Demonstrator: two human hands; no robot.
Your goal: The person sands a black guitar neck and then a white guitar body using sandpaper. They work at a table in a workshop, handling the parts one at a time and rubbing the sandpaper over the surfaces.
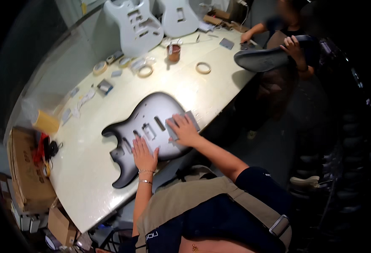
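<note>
An electric guitar body (162, 107), pale silver in the middle and dark round its edges, lies flat on the table with its cutouts facing up. My left hand (144, 155) rests flat on it beside the middle cutouts, fingers stretched out and holding nothing. Under my right hand (184, 131) is a grey sheet of sandpaper (192, 119), pressed against the body near its wide end. The sheet shows on both sides of the fingers.
The cream table (88, 168) carries masking tape rolls (203, 68), a brown cup (173, 53) and grey abrasive pieces (226, 43). White guitar bodies (139, 31) lean at the back. Right, another person holds a dark guitar body (261, 60). A cardboard box (31, 177) stands left.
</note>
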